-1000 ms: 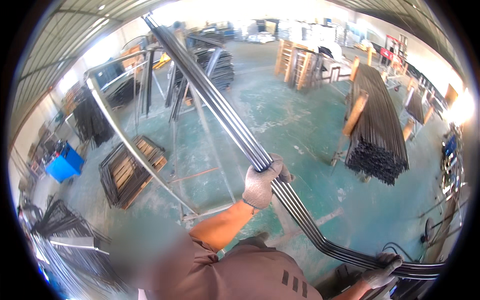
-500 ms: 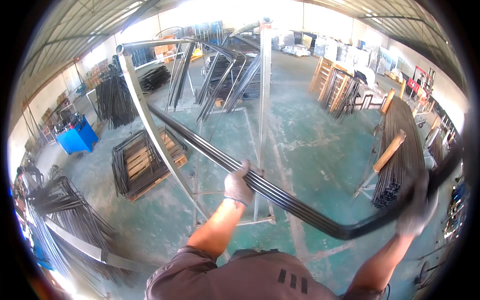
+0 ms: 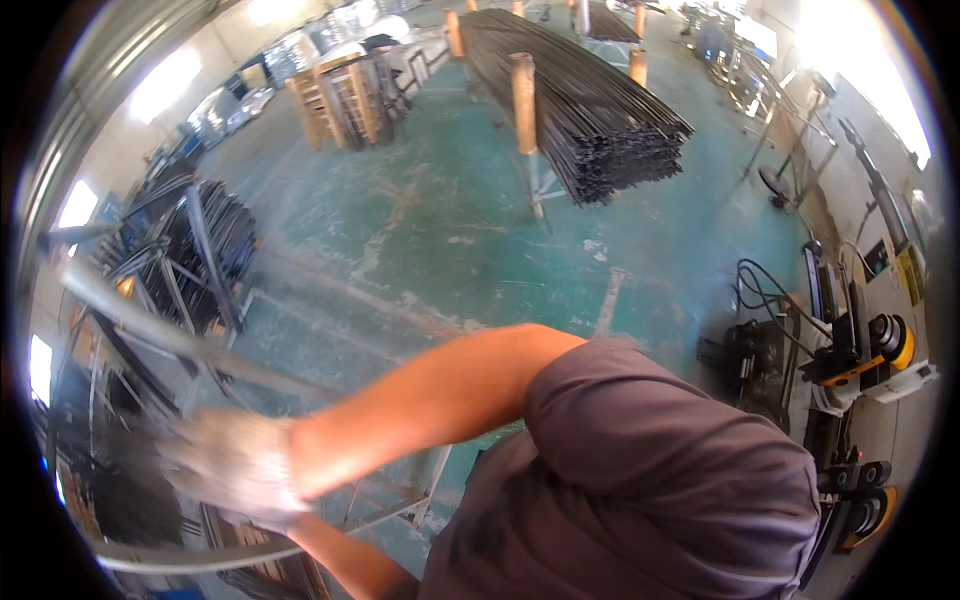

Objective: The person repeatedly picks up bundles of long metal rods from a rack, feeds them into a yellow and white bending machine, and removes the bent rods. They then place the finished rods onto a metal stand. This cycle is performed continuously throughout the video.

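My right arm reaches across to the left, and its pale gloved right hand is smeared by motion. My left forearm comes up from below towards the same spot; its hand is mostly hidden behind the right one. Next to both hands runs a grey metal rack bar, with another curved bar below. Dark, blurred shapes lie just beyond the right fingers; whether a hand holds any of them does not show. Some dark bent tubes hang at the left by the rack.
A long stack of black tubes rests on a stand with wooden posts at the far middle. Wooden frames stand farther left. A pile of dark tubes is at the left. Machinery with cables lines the right.
The view has swung to the right. My right hand has crossed from the far right to the left, beside my left hand. The bundle of bent black tubes both hands held no longer shows clearly.
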### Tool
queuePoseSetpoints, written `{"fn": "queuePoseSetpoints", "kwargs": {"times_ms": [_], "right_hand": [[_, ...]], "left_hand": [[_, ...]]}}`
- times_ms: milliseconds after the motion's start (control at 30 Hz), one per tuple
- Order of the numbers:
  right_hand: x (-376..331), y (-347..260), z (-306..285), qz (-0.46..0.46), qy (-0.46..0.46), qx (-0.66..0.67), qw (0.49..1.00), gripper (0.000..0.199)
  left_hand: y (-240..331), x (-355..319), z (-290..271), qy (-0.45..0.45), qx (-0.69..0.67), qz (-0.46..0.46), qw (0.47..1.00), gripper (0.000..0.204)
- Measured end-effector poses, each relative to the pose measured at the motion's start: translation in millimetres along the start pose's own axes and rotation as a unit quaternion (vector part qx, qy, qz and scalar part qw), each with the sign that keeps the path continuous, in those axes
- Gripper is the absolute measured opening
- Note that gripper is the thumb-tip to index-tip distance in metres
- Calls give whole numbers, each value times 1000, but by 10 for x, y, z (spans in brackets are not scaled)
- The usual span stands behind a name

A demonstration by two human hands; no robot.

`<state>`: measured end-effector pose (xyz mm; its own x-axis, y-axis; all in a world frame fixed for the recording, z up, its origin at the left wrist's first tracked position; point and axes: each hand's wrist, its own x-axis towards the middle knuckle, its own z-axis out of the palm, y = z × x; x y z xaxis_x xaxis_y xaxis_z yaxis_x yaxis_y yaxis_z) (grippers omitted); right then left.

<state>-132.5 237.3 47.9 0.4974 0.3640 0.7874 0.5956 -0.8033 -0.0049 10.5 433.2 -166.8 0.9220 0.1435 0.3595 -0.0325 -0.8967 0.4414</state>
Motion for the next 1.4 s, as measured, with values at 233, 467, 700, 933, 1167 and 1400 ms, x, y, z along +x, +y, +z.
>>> {"fn": "queuePoseSetpoints", "kwargs": {"times_ms": [233,467,700,933,1167,1400], "right_hand": [[-3294,1640,-361,261,4,25,965,42],[-5614,3297,-2651,710,-1,-204,674,52],[-6764,4734,-4277,804,-22,-278,526,63],[-7343,6034,-4914,841,-28,-286,459,76],[-7478,6848,-4772,826,-160,-361,402,85],[-7533,7010,-5111,879,-122,-247,389,66]], "left_hand": [[-365,-1477,1479,-290,70,129,946,24],[1825,-3133,2345,-578,-261,-183,751,31],[4477,-2868,2723,-517,-468,-182,693,21],[6037,-3384,3396,-601,-456,-183,631,28],[7515,-3759,4194,-676,-421,-157,584,31],[8788,-3623,4630,-706,-400,-39,584,31]]}}
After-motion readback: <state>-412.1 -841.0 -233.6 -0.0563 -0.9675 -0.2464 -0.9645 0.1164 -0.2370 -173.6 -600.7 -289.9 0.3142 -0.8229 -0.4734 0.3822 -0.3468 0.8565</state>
